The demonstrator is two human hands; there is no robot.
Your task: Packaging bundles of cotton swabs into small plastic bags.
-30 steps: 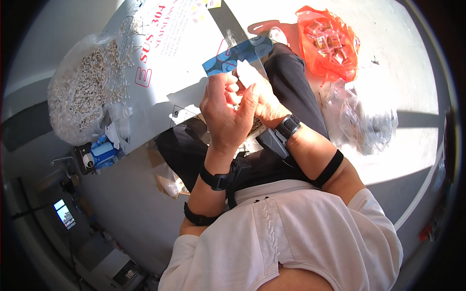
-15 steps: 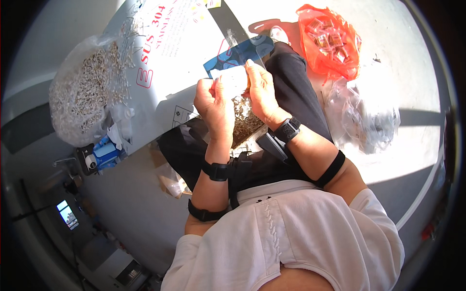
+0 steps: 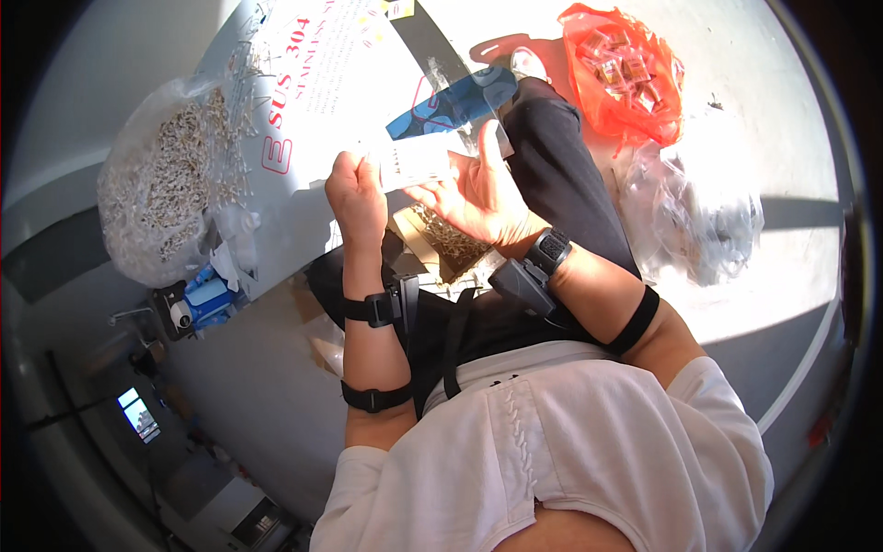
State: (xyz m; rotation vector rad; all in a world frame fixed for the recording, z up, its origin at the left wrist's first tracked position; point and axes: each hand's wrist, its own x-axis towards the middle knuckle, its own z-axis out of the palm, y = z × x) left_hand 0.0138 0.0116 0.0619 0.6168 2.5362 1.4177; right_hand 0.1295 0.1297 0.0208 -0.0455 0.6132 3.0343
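Note:
My left hand (image 3: 359,204) is closed on the left end of a small white packet (image 3: 416,164), washed out by sunlight, so its contents are hard to make out. My right hand (image 3: 483,198) is at the packet's other end, palm turned up, thumb stretched upward and fingers apart; its fingers lie along the packet's lower edge. Below both hands, between my legs, sits a cardboard box (image 3: 419,241) with many thin brown-and-white sticks (image 3: 449,237) in it. Just beyond the packet lies a dark blue translucent sheet (image 3: 460,103).
A big clear bag of cotton swabs (image 3: 166,184) stands at the left, beside a pale printed board (image 3: 317,110) with loose swabs. A blue-and-white pack (image 3: 207,299) is at its near corner. Rightward are a red bag (image 3: 664,55) of small packets and clear plastic bags (image 3: 704,216).
My left hand has moved left and slightly down with the packet. My right hand has turned palm up, its fingers spreading from their earlier grip. More of the box shows.

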